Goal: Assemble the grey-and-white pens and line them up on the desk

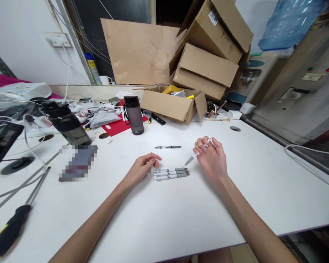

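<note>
My right hand (212, 160) is raised over the white table with its palm turned up, its fingers closed round a white pen (191, 159). The pen's grey end points down and to the left. Just left of it, a row of white-and-grey pens (171, 175) lies side by side on the table. My left hand (143, 167) rests by the left ends of that row, fingers loosely bent and apart, with nothing visible in it. Farther back, a single pen with dark parts (167, 147) lies crosswise, touched by neither hand.
Behind the pens stand a dark bottle (134, 116) and an open cardboard box (170, 106). A second bottle (68, 124), a blurred flat object (79, 163) and a screwdriver (13, 228) are at the left. Cables clutter the table (263, 193) at far left; its front edge lies near my forearms.
</note>
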A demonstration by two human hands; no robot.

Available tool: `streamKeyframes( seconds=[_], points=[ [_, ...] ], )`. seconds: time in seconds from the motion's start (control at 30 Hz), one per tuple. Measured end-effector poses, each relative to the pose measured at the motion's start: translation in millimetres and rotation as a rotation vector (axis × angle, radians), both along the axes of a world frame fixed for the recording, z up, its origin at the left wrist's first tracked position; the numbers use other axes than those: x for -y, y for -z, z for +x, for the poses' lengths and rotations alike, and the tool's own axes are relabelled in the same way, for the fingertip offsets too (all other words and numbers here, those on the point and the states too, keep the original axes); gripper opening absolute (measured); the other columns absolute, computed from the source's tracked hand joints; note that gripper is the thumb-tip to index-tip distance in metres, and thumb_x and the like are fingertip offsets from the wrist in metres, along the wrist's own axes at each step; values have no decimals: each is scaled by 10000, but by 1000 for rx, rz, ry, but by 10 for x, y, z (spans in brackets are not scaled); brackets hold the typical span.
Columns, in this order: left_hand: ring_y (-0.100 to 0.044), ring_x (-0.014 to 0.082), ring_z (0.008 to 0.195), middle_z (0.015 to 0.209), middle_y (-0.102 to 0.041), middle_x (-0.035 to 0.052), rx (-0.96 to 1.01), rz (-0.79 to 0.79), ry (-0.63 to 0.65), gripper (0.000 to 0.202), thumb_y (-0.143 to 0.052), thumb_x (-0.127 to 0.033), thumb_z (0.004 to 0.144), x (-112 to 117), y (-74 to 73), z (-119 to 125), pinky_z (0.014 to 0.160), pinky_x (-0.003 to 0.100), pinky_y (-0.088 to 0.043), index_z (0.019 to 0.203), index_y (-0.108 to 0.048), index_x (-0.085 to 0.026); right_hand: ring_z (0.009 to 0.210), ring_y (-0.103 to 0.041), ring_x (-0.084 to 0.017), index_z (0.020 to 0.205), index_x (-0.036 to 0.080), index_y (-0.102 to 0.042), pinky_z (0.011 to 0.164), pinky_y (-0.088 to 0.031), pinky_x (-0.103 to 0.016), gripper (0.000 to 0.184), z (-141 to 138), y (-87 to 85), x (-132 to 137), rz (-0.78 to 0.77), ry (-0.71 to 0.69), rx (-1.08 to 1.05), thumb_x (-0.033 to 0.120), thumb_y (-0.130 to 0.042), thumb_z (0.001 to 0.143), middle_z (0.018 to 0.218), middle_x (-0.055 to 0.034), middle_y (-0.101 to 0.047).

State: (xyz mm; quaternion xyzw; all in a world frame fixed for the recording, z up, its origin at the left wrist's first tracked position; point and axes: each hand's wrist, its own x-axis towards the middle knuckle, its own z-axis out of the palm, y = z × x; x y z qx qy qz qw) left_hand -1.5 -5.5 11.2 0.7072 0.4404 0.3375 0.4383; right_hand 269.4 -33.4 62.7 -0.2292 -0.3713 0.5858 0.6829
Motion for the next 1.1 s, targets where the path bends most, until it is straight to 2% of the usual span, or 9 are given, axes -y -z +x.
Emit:
streamKeyframes(
  seconds=[0.1, 0.2, 0.3, 0.43, 0.57, 0.7, 0.87, 0.97, 1.1],
  points=[
    [-603, 182, 768, 889, -720, 50, 18, 3, 8, 311, -487, -394, 994, 6, -19, 21, 645, 274, -419, 1063, -718, -197, 621, -373, -181, 840, 254, -534, 612, -381, -322, 172, -13, 35, 2, 22, -5, 141, 365, -442, 933, 724, 5, -369],
    [-616, 186, 798, 874, -708, 47, 81, 5, 22, 314, -488, -415, 1004, 26, -49, 58, 660, 270, -435, 1094, -697, -200, 620, -395, -175, 908, 265, -530, 628, -353, -314, 89, -56, 92, 10, 79, 22, 353, 337, -489, 941, 701, 15, -469],
    [-623, 191, 821, 879, -704, 49, 158, 22, 43, 321, -488, -432, 1017, 73, -94, 98, 679, 273, -452, 1180, -645, -204, 707, -483, -178, 1018, 270, -559, 708, -389, -324, 120, -117, 134, 52, 156, 23, 643, 380, -514, 996, 817, -5, -603],
    [-652, 190, 847, 948, -737, 63, 197, 23, 103, 324, -553, -435, 1007, 160, -156, 143, 735, 288, -479, 1247, -578, -219, 752, -555, -186, 1159, 278, -541, 729, -422, -333, 230, -181, 172, 123, 191, -97, 921, 460, -517, 1020, 933, -30, -693],
    [-703, 219, 912, 1009, -756, 73, 158, 33, 165, 323, -666, -446, 945, 227, -187, 182, 777, 314, -506, 1175, -620, -224, 745, -571, -192, 1046, 274, -507, 714, -415, -326, 219, -229, 230, 152, 231, -215, 999, 491, -524, 1017, 853, -11, -682],
    [-717, 219, 893, 973, -749, 68, 130, 105, 137, 245, -663, -436, 948, 233, -209, 182, 787, 323, -512, 1002, -686, -199, 722, -560, -190, 1034, 276, -538, 686, -405, -319, 224, -243, 239, 161, 237, -270, 1046, 498, -517, 1016, 791, 1, -645],
    [-715, 234, 908, 978, -761, 80, 91, 130, 74, 280, -667, -461, 941, 206, -221, 161, 788, 327, -509, 975, -716, -186, 680, -591, -171, 1227, 301, -524, 686, -450, -326, 307, -138, 165, 135, 111, -204, 965, 526, -462, 1028, 960, -20, -714],
    [-702, 215, 860, 965, -776, 82, 108, 133, 42, 277, -657, -455, 950, 193, -228, 142, 750, 315, -489, 945, -691, -180, 639, -583, -159, 1207, 293, -556, 673, -454, -322, 315, -38, 166, 80, 61, -150, 979, 532, -487, 1013, 957, -17, -727],
    [-646, 182, 788, 914, -783, 82, 199, 139, -68, 256, -654, -433, 960, 155, -263, 69, 655, 282, -435, 920, -637, -181, 687, -602, -170, 1101, 261, -618, 716, -457, -331, 289, 75, 215, -15, 5, 20, 972, 507, -495, 1012, 906, -28, -723]
  ],
)
